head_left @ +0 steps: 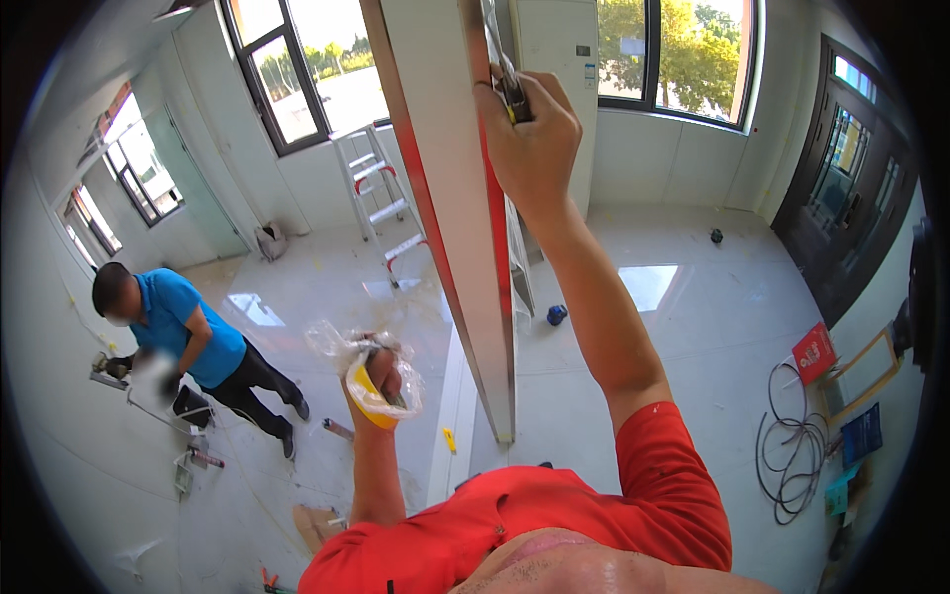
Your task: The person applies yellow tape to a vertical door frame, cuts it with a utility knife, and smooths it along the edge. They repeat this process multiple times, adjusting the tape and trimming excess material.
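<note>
The work at the white post looks under way, in my judgement, since a tool is held up at its right edge; the post stands upright in front of the person, with red showing along both edges, though whether that is a covering or a reflection I cannot tell; how much is done or left does not show, as the top runs out of view.

The right hand is raised, its fingers curled and pinching the dark tool; whether the tip touches the edge is unclear; the left hand is lower, left of the post, its fingers bent round a crumpled clear bag and a yellow thing, their exact grip partly hidden by the plastic.
</note>
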Motion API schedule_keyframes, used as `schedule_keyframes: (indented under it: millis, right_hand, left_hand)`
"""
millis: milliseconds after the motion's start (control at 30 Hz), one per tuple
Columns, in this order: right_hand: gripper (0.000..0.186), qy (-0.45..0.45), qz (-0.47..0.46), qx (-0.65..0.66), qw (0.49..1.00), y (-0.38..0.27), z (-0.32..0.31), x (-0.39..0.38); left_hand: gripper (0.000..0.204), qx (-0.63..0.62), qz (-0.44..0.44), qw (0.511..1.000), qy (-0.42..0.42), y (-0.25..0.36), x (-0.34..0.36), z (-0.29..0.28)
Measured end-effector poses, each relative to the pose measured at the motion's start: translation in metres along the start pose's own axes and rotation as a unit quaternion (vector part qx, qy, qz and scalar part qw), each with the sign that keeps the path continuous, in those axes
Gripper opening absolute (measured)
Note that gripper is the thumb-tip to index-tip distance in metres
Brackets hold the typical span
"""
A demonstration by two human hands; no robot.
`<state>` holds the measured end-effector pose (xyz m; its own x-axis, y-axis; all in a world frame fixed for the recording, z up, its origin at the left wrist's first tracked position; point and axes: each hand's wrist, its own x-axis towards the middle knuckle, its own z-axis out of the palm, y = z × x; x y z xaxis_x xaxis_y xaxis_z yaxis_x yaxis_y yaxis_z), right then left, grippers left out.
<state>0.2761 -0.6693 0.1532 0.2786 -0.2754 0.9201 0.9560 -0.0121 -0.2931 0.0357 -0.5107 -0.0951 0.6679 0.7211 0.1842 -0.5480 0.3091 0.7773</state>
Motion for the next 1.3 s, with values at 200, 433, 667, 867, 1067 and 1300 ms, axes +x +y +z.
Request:
schedule_keyframes:
  millis: [200, 433, 667, 867, 1067, 1300]
  right_hand:
    - [0.022, 0.02, -0.019, 0.011, 1.0, 0.005, -0.001, 0.015]
    - [0.028, -0.01, 0.011, 0.099, 0.995, 0.012, -0.013, 0.023]
    - [0.035, -0.037, -0.003, 0.138, 0.99, 0.027, -0.032, 0.042]
    - [0.041, -0.063, -0.019, 0.183, 0.981, 0.041, -0.041, 0.043]
    - [0.044, -0.087, -0.023, 0.211, 0.973, 0.055, -0.035, 0.039]
    - [0.04, -0.108, -0.026, 0.228, 0.967, 0.066, -0.026, 0.042]
  left_hand:
    - [0.031, -0.023, -0.037, 0.998, -0.049, 0.0, 0.006, -0.002]
    - [0.024, -0.009, 0.063, 0.998, 0.007, 0.02, -0.029, 0.054]
    - [0.032, -0.009, 0.126, 0.989, 0.081, -0.006, -0.069, 0.1]
    - [0.033, 0.174, 0.236, 0.955, 0.038, -0.05, -0.102, 0.096]
    - [0.031, -0.007, 0.141, 0.978, 0.151, -0.047, -0.142, 0.161]
    - [0.029, 0.024, 0.203, 0.953, 0.224, -0.056, -0.157, 0.154]
